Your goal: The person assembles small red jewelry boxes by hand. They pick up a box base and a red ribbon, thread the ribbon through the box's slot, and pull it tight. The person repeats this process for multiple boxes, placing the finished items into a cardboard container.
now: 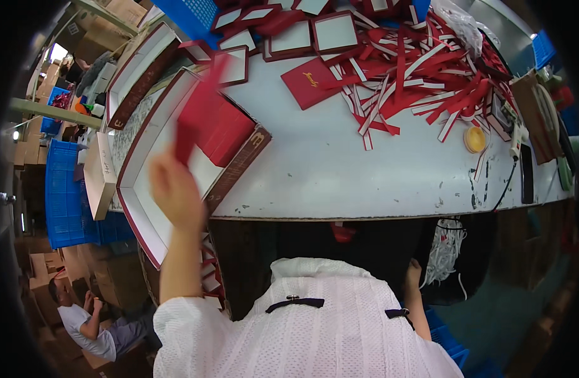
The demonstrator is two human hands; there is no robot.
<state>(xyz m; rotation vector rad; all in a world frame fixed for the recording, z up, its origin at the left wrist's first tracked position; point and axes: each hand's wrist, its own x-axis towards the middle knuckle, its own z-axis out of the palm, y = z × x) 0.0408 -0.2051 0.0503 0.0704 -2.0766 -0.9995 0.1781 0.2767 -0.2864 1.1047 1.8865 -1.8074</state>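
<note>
My left hand (174, 189) is raised over a shallow cardboard tray (138, 205) with a white inside and dark red outer walls. Its fingers are closed on a flat red box piece (194, 116), which is smeared by motion. Just beyond, red boxes (229, 132) lie in the tray's right part. Low on the right, under the table edge, my right hand (414, 272) hangs beside my lap; its fingers are too small and dark to read. A red lid (309, 82) with gold script rests on the table.
Open red boxes with white linings (335, 31) stand at the back. Red and white strips (406, 82) pile up at the back right, near a yellow tape roll (474, 139). Blue crates (69, 195) stand at left. Another person (91, 321) sits at lower left.
</note>
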